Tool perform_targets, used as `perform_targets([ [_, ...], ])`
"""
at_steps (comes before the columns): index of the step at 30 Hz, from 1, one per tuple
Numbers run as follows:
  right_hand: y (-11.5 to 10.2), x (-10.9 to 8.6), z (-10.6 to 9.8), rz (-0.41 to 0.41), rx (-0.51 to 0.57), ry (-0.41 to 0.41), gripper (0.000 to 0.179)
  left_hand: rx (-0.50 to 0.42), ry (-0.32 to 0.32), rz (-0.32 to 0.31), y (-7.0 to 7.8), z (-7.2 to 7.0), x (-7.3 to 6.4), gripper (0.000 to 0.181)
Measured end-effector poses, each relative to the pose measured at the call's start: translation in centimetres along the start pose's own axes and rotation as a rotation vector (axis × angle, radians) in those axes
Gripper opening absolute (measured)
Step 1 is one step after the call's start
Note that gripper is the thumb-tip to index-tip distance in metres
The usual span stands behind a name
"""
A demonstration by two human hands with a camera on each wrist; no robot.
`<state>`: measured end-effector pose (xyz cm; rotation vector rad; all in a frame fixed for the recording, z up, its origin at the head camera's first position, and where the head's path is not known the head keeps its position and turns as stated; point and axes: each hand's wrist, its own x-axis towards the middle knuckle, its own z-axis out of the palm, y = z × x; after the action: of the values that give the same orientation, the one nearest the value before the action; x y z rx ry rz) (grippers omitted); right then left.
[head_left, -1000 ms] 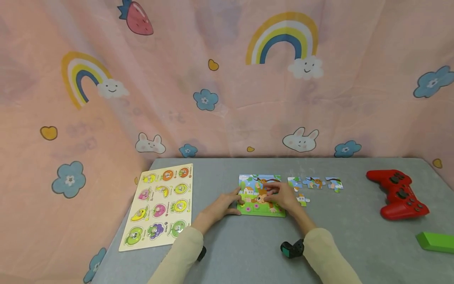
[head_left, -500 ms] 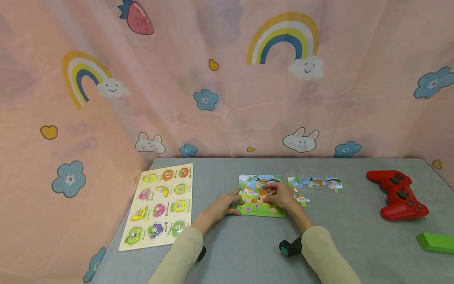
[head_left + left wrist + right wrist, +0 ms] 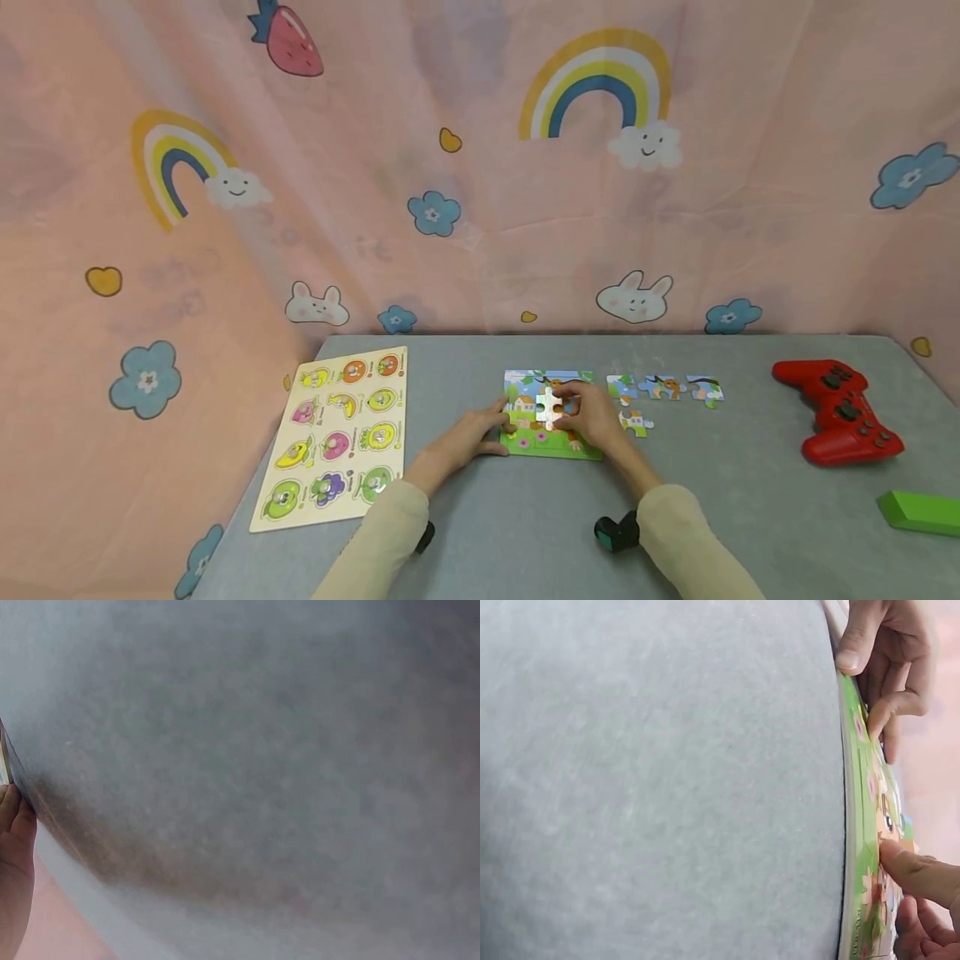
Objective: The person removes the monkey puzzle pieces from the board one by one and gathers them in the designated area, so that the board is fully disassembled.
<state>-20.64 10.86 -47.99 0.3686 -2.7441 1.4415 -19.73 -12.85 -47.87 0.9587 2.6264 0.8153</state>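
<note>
A monkey jigsaw puzzle (image 3: 536, 448) in a green-edged tray lies flat on the grey table. My right hand (image 3: 597, 418) pinches a puzzle piece (image 3: 549, 408) between thumb and fingers at the middle of the picture; glare whitens its face. My left hand (image 3: 472, 433) holds the puzzle's left side, thumb at the near corner and bent fingers over the edge. The right wrist view shows the left thumb (image 3: 847, 661) against that edge and the right thumb (image 3: 900, 859) at the monkey's face. Only part of the left hand (image 3: 15, 840) appears in the left wrist view.
Several loose jigsaw pieces (image 3: 664, 387) lie right of the puzzle, with another piece (image 3: 636, 422) nearer. A wooden fruit board (image 3: 333, 437) lies left. Far right are a red game controller (image 3: 838, 412) and a green block (image 3: 921, 512). A pink curtain (image 3: 480, 275) hangs behind.
The pinched piece has tilted and now catches the light, where the monkey's face showed before. My right hand shifted only slightly; the left hand stayed in place.
</note>
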Motion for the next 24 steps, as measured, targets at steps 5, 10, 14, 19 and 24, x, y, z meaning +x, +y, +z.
perform_targets([
  [5, 0.3, -0.1, -0.2, -0.032, -0.015, -0.004, 0.036, 0.016, -0.008, -0.01, 0.0, 0.0, 0.1, 0.024],
  [10, 0.7, -0.1, -0.4, -0.038, 0.046, -0.013, 0.034, 0.007, -0.006, -0.015, 0.1, 0.0, 0.0, 0.023],
  [14, 1.0, 0.0, -0.5, -0.008, 0.113, -0.011, 0.034, 0.002, -0.001, -0.007, 0.0, 0.0, 0.0, 0.022],
  [19, 1.3, -0.2, -0.9, 0.025, 0.204, -0.024, 0.036, 0.009, 0.0, -0.001, 0.0, 0.0, 0.0, 0.022],
  [24, 2.1, -0.3, -1.3, 0.098, 0.3, -0.055, 0.04, 0.016, -0.003, 0.004, -0.1, 0.0, 0.0, 0.023],
])
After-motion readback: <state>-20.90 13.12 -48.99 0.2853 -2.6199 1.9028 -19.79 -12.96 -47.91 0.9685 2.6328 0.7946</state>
